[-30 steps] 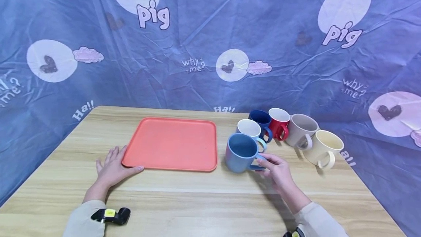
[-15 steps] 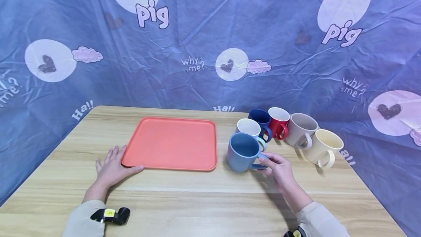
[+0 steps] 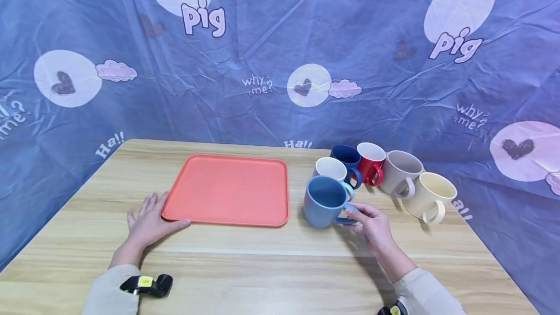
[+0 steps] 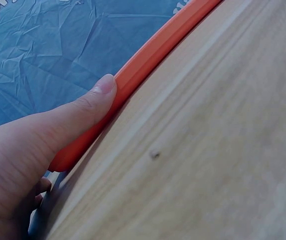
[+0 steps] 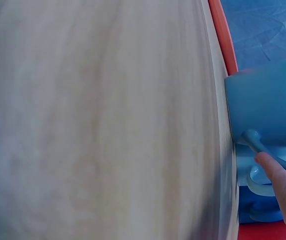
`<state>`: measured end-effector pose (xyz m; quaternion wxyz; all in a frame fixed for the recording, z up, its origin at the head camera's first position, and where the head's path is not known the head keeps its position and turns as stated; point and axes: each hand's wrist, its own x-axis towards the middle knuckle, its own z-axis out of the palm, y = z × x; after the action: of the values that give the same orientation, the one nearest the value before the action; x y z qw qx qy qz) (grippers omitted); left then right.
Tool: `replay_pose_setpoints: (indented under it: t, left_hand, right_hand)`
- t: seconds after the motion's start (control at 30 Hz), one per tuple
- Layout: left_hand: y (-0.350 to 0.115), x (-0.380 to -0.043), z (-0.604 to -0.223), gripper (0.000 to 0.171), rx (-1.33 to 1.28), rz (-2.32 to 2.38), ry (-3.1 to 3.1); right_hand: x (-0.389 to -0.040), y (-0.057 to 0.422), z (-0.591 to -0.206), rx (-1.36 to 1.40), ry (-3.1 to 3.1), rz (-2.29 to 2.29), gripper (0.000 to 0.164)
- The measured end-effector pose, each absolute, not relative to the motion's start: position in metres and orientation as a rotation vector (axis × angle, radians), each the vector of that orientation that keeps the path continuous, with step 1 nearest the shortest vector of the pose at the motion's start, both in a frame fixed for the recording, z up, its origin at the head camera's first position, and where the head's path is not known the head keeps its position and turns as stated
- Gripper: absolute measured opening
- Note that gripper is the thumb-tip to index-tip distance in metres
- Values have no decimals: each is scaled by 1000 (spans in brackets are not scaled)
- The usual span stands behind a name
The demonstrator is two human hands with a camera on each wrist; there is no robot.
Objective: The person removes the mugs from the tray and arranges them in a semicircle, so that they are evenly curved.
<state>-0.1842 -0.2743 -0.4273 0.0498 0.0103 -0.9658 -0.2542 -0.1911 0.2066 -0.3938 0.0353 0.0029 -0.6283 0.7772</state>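
Observation:
My right hand (image 3: 371, 227) pinches the handle of a blue mug (image 3: 323, 205), which is upright on the table to the right of a coral-red tray (image 3: 229, 191). In the right wrist view the thumb and fingers meet around the handle, and the mug (image 5: 265, 102) has its base right at the tabletop. My left hand (image 3: 149, 222) rests at the tray's near-left corner, fingers spread and thumb along the front edge. The left wrist view shows the thumb (image 4: 90, 102) against the tray's outer wall (image 4: 147, 60). A white mug (image 3: 330, 167) with a light-blue handle is partly hidden behind the blue one.
Behind and to the right stand a navy mug (image 3: 346, 157), a red mug (image 3: 370, 162), a grey mug (image 3: 399, 171) and a cream mug (image 3: 430, 196), close together. A blue printed cloth (image 3: 271, 52) hangs behind the wooden table (image 3: 262, 276).
The blue mug has shifted slightly to the right, with my right hand still on its handle. My left hand and the tray stay in place.

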Motion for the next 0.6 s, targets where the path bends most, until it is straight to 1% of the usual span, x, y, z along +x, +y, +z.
replay_pose_setpoints:
  t: [0.1, 0.27, 0.4, 0.6]
  left_hand:
    - [-274, -184, -426, 107, 32, -777, -2946]
    - [-273, -184, -425, 107, 34, -776, -2952]
    - [-272, -185, -424, 106, 33, -777, -2953]
    - [-272, -185, -424, 106, 27, -774, -2954]
  right_hand:
    - [-191, 207, -394, 1, -1929, 2395, 15]
    - [-188, 205, -388, -65, -1921, 2413, 21]
    - [-187, 205, -388, -59, -1909, 2431, 22]
    - [-195, 214, -405, 71, -1935, 2435, 13]
